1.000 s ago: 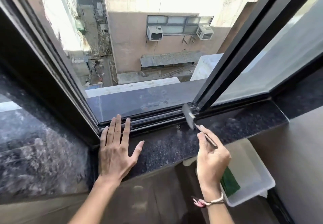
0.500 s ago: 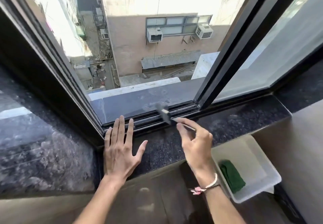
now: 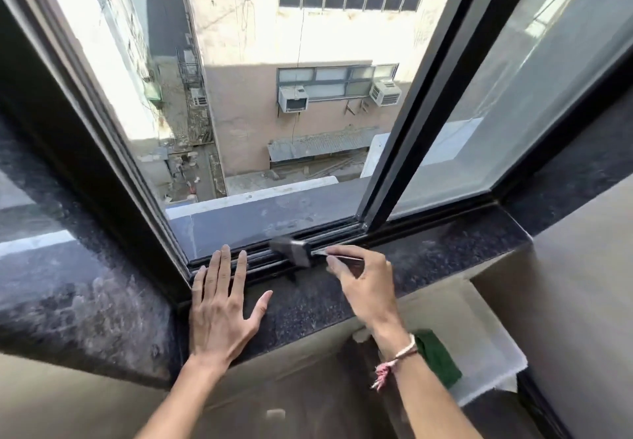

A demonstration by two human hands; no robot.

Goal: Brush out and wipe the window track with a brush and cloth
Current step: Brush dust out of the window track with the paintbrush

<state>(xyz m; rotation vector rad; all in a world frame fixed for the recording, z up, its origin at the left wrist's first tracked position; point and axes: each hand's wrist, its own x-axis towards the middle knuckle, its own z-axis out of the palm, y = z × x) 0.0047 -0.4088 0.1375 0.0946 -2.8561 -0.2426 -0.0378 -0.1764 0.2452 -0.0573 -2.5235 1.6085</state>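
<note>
**Brush down in the window track, cloth waiting in the tub**

Right hand (image 3: 366, 288) closed around the thin handle of a small dark brush (image 3: 294, 250), fingers (image 3: 337, 264) pinched narrow on the handle close behind the brush head. Brush head blurred, sitting over the dark window track (image 3: 329, 233), roughly midway between the left frame corner and the foot of the sliding sash (image 3: 411, 123). Cannot tell whether the bristles touch the rails. A braided cord bracelet (image 3: 399, 358) with a pink tassel around the right wrist.

Left hand (image 3: 219, 312) flat and empty, palm down on the speckled black granite sill (image 3: 428, 260), fingers (image 3: 224, 267) spread wide. Tips of the 3 middle fingers reaching onto the near rails of the track, thumb stretched out to the right along the sill. Left hand just beside the left corner of the frame, apart from the brush.

Green cloth (image 3: 440, 358) lying folded in a translucent white plastic tub (image 3: 493, 346), below the sill and behind the right forearm, partly hidden by the wrist. Tub against the beige wall under the sill's right end.

Sash slid to the right, leaving the left half of the window open. Beyond the track, a dusty grey outer ledge (image 3: 274, 212). Further out, a neighbouring building with 2 window air conditioners (image 3: 293, 99) under a row of panes, and an alley far below.
</note>
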